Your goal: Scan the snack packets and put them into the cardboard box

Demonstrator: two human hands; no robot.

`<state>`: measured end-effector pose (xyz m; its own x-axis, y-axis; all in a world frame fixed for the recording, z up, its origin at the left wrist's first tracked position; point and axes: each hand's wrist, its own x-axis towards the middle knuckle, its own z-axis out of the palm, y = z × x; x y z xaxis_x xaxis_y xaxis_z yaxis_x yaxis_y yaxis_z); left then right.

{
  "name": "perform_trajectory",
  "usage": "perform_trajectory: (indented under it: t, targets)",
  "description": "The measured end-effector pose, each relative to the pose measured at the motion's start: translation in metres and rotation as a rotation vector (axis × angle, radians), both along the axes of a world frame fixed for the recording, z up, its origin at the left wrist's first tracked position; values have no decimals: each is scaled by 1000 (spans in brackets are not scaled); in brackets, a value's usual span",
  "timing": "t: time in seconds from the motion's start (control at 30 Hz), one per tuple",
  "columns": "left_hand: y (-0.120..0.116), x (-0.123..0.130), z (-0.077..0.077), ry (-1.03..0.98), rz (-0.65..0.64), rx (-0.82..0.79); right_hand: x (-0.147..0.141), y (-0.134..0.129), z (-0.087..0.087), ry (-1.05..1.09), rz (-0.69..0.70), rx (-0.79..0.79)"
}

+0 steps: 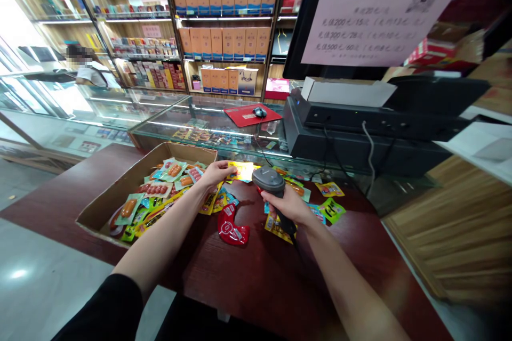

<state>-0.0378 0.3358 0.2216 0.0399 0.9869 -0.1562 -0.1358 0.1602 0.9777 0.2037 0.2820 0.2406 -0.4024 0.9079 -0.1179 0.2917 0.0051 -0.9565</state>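
Note:
My left hand (218,173) pinches a small yellow snack packet (242,171) just right of the box. Wrapped round the handle of a grey barcode scanner (269,180) is my right hand (286,203); the scanner's head is beside the yellow packet. A cardboard box (96,205) at the left holds several packaged snacks. Between my forearms a red curved packet (232,228) lies on the dark red table. Below the scanner rests another yellow packet (276,228), partly covered by my right hand and the scanner. A green packet (332,210) lies to the right.
Behind the table stands a glass display counter (208,112) with a red mat (240,116) and a mouse (260,112). A black monitor (300,37) bearing a paper sign stands at the back right. Cables hang near the table. Another person (94,72) is at the far left.

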Motion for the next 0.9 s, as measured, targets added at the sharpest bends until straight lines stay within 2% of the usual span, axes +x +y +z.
perform_trajectory:
  t: [0.3, 0.47, 0.57, 0.67, 0.9]
  targets:
    - [-1, 0, 0, 20, 13, 52, 1, -1, 2, 15, 10, -11]
    - [-5, -10, 15, -32, 48, 91, -1, -7, 10, 6, 39, 53]
    - [-11, -31, 26, -31, 117, 89, -2, -11, 14, -6, 45, 67]
    - [-21, -62, 32, -1, 196, 86, -5, -13, 14, -7, 54, 71]
    - [-59, -147, 36, 42, 394, 127, -13, -15, 9, -24, 97, 83]
